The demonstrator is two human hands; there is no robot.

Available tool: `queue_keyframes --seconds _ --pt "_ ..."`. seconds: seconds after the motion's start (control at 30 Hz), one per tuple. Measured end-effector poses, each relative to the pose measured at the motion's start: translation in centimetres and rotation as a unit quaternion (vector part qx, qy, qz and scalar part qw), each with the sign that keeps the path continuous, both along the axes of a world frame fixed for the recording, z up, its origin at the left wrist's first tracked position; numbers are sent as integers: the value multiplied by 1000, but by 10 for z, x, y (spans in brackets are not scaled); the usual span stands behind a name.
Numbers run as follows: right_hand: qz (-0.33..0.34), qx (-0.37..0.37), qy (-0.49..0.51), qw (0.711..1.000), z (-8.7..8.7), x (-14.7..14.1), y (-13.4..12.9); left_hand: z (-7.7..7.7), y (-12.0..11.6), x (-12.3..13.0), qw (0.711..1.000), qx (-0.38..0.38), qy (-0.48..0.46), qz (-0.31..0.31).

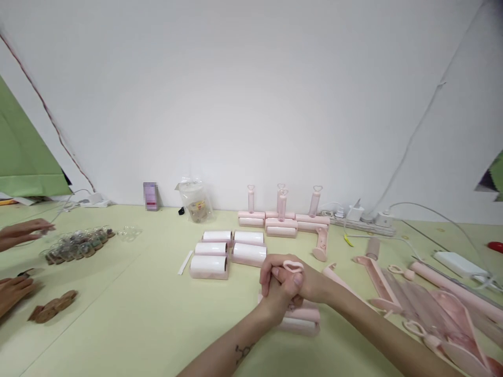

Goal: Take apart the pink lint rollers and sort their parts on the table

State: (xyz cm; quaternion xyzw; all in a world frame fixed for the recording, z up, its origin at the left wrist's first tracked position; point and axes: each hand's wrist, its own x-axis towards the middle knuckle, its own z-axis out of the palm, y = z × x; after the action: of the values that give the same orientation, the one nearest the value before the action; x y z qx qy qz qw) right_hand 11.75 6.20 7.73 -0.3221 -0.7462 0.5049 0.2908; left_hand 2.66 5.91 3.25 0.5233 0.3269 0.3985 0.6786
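Note:
A pink lint roller (pixel 304 312) with a white roll stands upright on the table in front of me. My left hand (pixel 280 297) and my right hand (pixel 310 280) are clasped together around its handle, fingers wrapped and overlapping. The pink heart-shaped loop (pixel 293 266) at the handle's top pokes out above my fingers. Most of the handle is hidden inside my grip. Just beyond my hands lie several white sticky rolls (pixel 249 252) in pink holders.
Several finished-looking lint rollers (pixel 281 226) stand by the wall. Loose pink covers (pixel 379 283) and clear handles lie at right, near a power strip (pixel 369 225). A co-worker's hands (pixel 23 233) are at left by small glass jars (pixel 80 243) and corks (pixel 55 306).

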Motion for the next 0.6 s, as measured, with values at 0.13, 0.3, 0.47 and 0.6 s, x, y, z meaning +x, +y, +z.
queue_keyframes --seconds 0.13,0.3,0.47,0.6 --pt "-55 65 11 996 8 10 -7 -4 5 -2 996 69 -23 -52" --pt "-151 184 -123 963 17 28 -26 -3 13 -7 983 148 -8 -104" --pt "-224 266 -121 930 34 33 -12 29 27 -41 959 274 21 70" --pt "-280 270 -27 921 60 25 35 35 28 -92 901 314 78 288"
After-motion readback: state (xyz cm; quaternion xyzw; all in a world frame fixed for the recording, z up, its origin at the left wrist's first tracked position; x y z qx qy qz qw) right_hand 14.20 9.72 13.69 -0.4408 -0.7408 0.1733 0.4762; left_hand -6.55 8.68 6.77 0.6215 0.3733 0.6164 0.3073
